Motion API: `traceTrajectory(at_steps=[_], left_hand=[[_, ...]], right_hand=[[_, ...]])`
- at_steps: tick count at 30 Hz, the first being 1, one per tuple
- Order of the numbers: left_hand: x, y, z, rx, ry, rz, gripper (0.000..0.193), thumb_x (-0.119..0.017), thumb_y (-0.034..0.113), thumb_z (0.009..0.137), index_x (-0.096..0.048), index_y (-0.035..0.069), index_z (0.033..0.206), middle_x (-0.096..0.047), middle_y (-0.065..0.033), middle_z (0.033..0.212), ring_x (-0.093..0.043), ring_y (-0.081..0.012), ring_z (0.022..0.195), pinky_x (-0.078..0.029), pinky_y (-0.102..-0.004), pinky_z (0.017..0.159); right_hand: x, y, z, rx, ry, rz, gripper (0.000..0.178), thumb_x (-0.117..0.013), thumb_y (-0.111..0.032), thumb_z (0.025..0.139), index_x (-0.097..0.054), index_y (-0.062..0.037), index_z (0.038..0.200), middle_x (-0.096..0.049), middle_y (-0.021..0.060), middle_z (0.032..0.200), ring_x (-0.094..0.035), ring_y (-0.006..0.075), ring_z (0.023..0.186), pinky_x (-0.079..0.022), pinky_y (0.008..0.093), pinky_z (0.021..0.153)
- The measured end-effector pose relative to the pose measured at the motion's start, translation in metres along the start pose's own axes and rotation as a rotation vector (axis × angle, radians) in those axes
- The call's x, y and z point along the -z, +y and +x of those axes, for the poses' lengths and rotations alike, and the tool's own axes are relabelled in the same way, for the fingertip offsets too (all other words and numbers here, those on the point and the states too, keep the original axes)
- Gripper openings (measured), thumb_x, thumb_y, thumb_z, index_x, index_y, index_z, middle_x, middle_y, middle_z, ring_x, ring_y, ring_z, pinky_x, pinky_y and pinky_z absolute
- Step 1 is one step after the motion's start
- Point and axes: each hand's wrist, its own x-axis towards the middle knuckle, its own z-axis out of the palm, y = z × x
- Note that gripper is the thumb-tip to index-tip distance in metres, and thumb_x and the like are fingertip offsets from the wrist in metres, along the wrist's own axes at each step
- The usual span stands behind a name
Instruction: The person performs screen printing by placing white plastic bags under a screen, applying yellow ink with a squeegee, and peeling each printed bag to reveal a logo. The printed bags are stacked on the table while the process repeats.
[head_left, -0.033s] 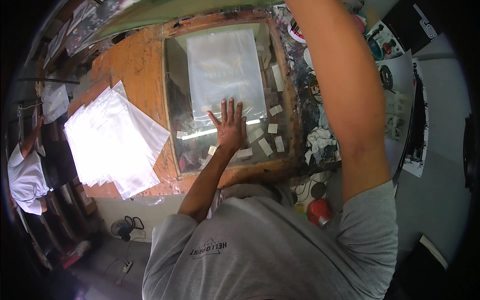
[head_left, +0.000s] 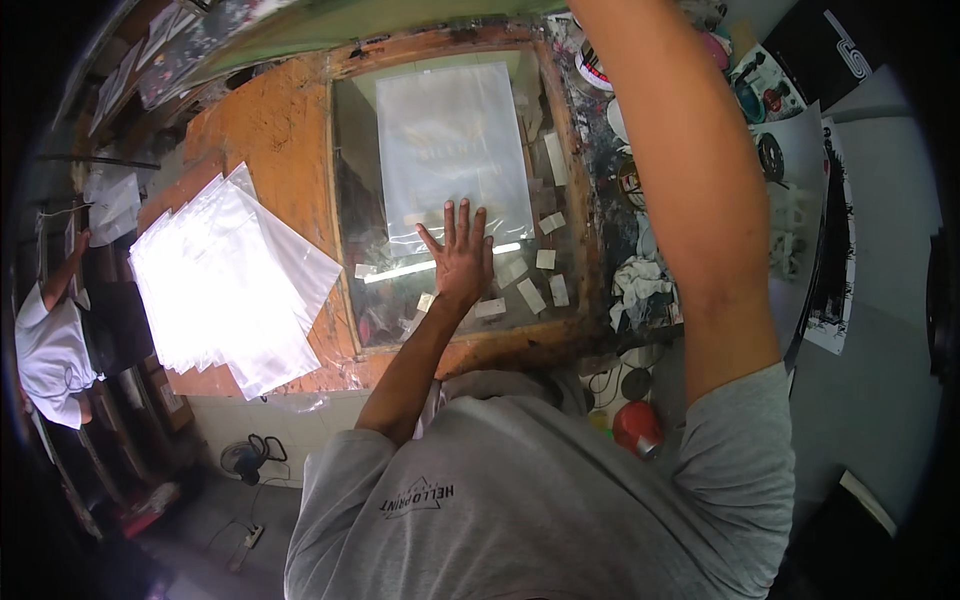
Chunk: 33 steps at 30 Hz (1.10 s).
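Note:
My left hand (head_left: 460, 255) lies flat with its fingers spread on the near edge of a clear plastic sheet (head_left: 450, 140). The sheet rests on a glass pane (head_left: 355, 200) set in a worn wooden frame (head_left: 500, 345). Small pieces of pale tape (head_left: 545, 258) are stuck to the glass around the hand. My right arm (head_left: 680, 180) reaches up past the frame's right side and leaves the picture at the top, so my right hand is hidden.
A fanned pile of clear plastic bags (head_left: 220, 280) lies on the orange board left of the glass. A crumpled rag (head_left: 640, 285) and printed sheets (head_left: 790, 200) sit at the right. Another person in white (head_left: 45, 350) stands far left. A red object (head_left: 635, 425) lies below.

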Motion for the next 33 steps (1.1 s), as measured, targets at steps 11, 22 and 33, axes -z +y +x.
traceTrajectory(at_steps=[11, 22, 33], left_hand=[[0.172, 0.032, -0.008, 0.198, 0.39, -1.287, 0.057, -0.066, 0.028, 0.1, -0.05, 0.004, 0.149, -0.049, -0.0164, 0.154, -0.039, -0.036, 0.15, -0.023, -0.0598, 0.123], [0.093, -0.017, -0.062, 1.385, 0.15, -2.074, 0.021, -0.069, 0.03, 0.1, -0.062, 0.012, 0.106, -0.06, -0.012, 0.114, -0.055, -0.0354, 0.125, -0.048, -0.0574, 0.106], [0.097, -0.024, -0.067, 1.414, 0.075, -2.137, 0.016, -0.065, 0.022, 0.103, -0.055, 0.01, 0.108, -0.061, -0.0085, 0.107, -0.063, -0.0264, 0.111, -0.053, -0.05, 0.101]], right_hand=[[-0.1, -0.043, -0.146, 0.025, 0.33, -0.009, 0.044, -0.059, -0.031, 0.088, -0.068, -0.0004, 0.118, -0.065, 0.0229, 0.1, -0.06, 0.0357, 0.098, -0.04, 0.0523, 0.095], [-0.277, 0.066, -0.161, -0.08, -0.003, 0.261, 0.045, -0.071, -0.002, 0.083, -0.065, -0.0089, 0.127, -0.067, 0.0157, 0.114, -0.057, 0.036, 0.112, -0.04, 0.0505, 0.099], [-0.382, 0.169, -0.036, -0.111, 0.189, -0.121, 0.034, -0.067, -0.007, 0.091, -0.067, -0.0148, 0.123, -0.072, 0.0061, 0.11, -0.063, 0.0303, 0.108, -0.043, 0.0521, 0.095]])
